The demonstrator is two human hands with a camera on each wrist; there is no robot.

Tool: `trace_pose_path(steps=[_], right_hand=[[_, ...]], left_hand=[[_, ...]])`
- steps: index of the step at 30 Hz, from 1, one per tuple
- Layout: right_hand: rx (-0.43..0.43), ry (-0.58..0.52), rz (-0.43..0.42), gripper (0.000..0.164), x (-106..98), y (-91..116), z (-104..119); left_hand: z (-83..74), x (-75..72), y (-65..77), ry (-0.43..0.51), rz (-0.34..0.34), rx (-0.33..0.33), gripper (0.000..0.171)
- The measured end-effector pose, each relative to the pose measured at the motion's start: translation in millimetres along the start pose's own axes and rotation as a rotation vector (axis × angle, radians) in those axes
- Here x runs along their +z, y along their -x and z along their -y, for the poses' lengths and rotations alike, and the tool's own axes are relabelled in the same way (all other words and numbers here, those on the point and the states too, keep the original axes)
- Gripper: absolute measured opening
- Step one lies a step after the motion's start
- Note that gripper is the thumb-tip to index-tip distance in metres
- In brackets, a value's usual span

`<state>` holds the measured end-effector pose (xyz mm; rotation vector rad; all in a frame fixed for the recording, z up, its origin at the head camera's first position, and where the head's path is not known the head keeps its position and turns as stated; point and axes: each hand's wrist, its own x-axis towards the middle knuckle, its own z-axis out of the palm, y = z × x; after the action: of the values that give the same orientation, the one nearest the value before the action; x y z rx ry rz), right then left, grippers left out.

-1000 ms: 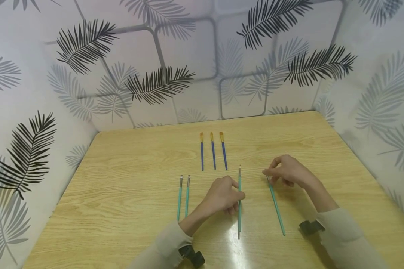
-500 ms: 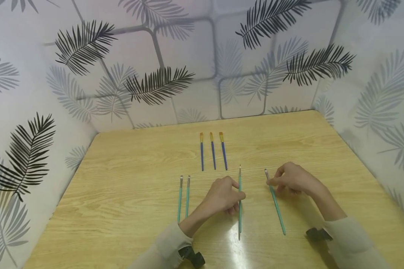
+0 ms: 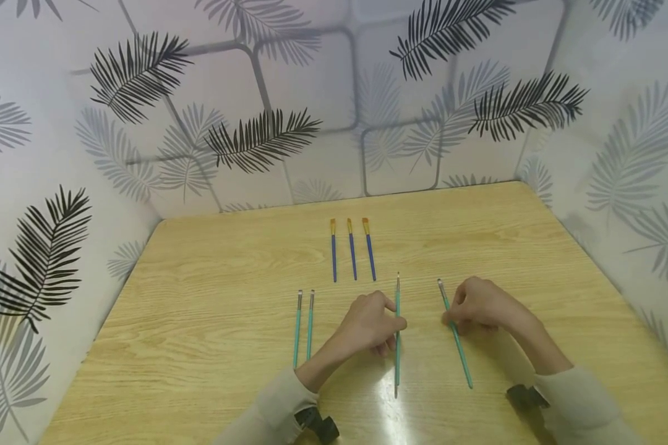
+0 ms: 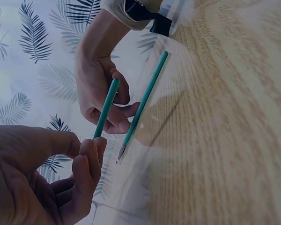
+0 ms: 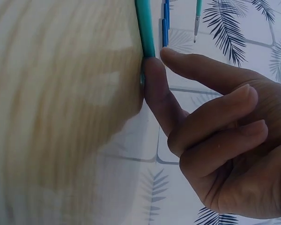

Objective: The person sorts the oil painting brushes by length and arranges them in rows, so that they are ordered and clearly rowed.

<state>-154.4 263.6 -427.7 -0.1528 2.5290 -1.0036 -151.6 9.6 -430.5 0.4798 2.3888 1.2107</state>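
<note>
My left hand pinches a thin green paintbrush between thumb and fingers, its bristle end pointing away from me. In the left wrist view this brush stands out above the fingertips. My right hand is at a second green paintbrush, thumb and a fingertip around the middle of its handle. That brush lies slantwise, its flat bristles toward the wall. In the right wrist view the fingertips meet the green handle, while the other fingers are curled.
Two more green paintbrushes lie side by side left of my left hand. Farther back, three blue paintbrushes with golden bristles lie in a row on the wooden table. A leaf-patterned wall borders the table's far edge.
My right hand has moved from the bristle end toward me, down to the middle of its green paintbrush, and its fingers have closed in. The left hand stays almost still with its brush.
</note>
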Motion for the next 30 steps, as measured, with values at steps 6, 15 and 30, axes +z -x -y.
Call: trace_pose_path(steps=[6, 15, 30], right_hand=[[0.022, 0.025, -0.004, 0.021, 2.1, -1.5, 1.7], [-0.006, 0.042, -0.016, 0.015, 6.2, -0.7, 5.0], [-0.047, 0.163, -0.078, 0.033, 16.3, 2.8, 13.8]], left_hand=[[0.1, -0.2, -0.7, -0.001, 0.002, 0.006, 0.046], [0.4, -1.1, -0.5, -0.003, 0.01, -0.001, 0.046], [0.5, 0.4, -1.1, -0.009, 0.014, 0.01, 0.045]])
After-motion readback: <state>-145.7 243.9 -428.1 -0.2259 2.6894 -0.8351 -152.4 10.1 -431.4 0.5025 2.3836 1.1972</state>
